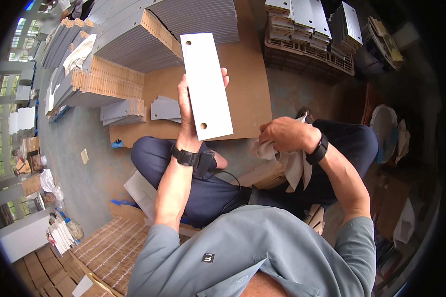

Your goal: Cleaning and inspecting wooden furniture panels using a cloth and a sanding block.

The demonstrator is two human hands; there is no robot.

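Note:
My left hand (pixel 186 111) grips a long white rectangular panel (pixel 206 84) from beneath, thumb along one long edge and fingertips showing past the other. The panel has one round hole near each end and is held up over the brown cardboard sheet. To the right, above my right knee, my right hand (pixel 287 134) is closed round a pale cloth (pixel 296 168), whose loose ends hang down. Beneath the panel, a few similar grey-white panels (pixel 165 109) lie on the cardboard, left of my left wrist.
Large stacks of panels (pixel 134 39) stand ahead and to the left, on a brown cardboard sheet (pixel 250 89). A plastic crate (pixel 307 59) at the far right bears more panels. A woven mat (pixel 116 250) lies at the lower left. A white tub (pixel 383 128) stands at right.

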